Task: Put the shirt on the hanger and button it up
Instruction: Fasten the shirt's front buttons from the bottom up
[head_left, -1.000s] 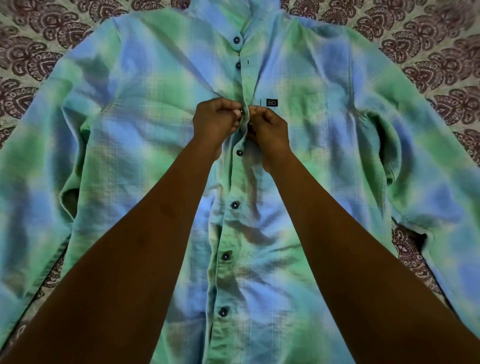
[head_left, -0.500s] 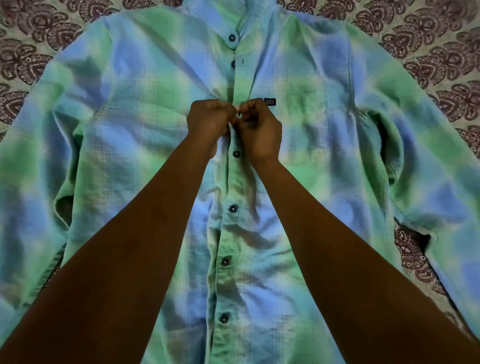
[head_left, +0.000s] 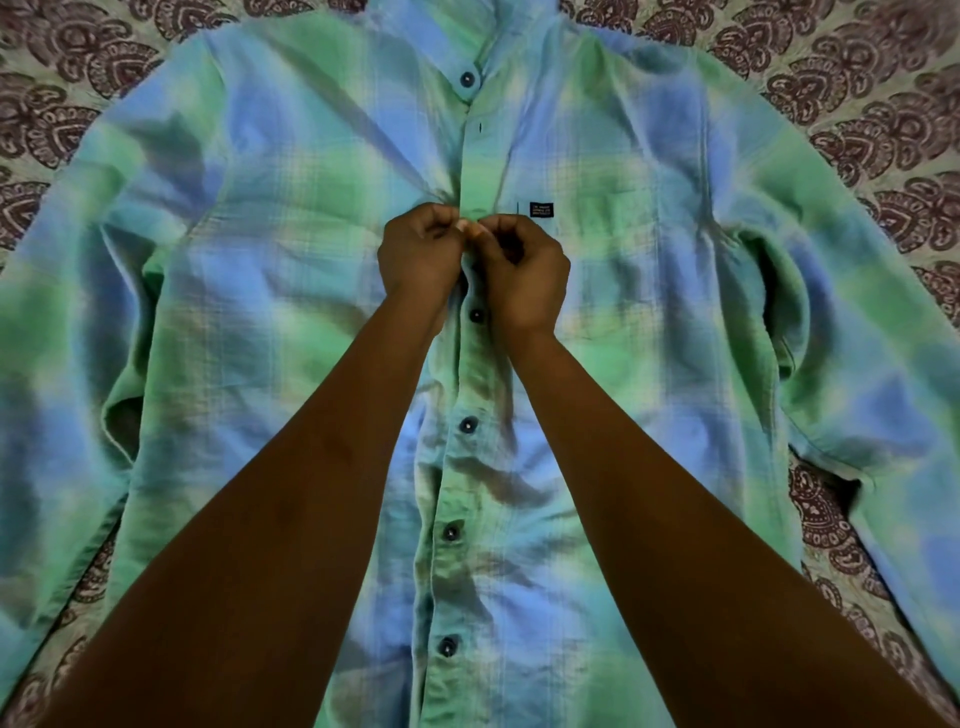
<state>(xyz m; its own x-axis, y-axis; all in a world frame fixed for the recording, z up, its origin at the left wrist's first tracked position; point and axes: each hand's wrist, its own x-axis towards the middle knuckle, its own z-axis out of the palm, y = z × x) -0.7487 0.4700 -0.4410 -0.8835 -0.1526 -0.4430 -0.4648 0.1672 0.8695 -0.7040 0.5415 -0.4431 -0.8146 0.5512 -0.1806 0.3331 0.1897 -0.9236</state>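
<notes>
So the shirt (head_left: 270, 291), a green and blue plaid one, lies flat and face up on a patterned bedspread (head_left: 883, 119) with maroon paisley-ish motifs on a pale ground. It takes up nearly the whole view; collar end is at the top, hem runs off the bottom.

Only bit of writing anywhere is a small dark label (head_left: 542, 209) sewn at the top edge of the chest pocket, just right of the placket. There are pale letters on it, but they're way too small and blurry to read, so no brand from me.

Both hands are clenched on the placket at chest height, knuckles nearly touching. The left hand (head_left: 418, 249) pinches the fabric edge on its side, the right hand (head_left: 522, 265) pinches the overlapping edge, thumbs meeting right over the spot. Can't tell if the button there is through its hole, the fingers cover it.

Dark buttons (head_left: 468, 425) below the hands look fastened down the front, and there's one at the collar (head_left: 467, 79). Between the collar and the hands a buttonhole slit (head_left: 480, 127) shows.

Edges: sleeves spread out left and right and get cut by the frame. Bedspread shows free at the top corners and in a gap by the right sleeve (head_left: 821, 519).
</notes>
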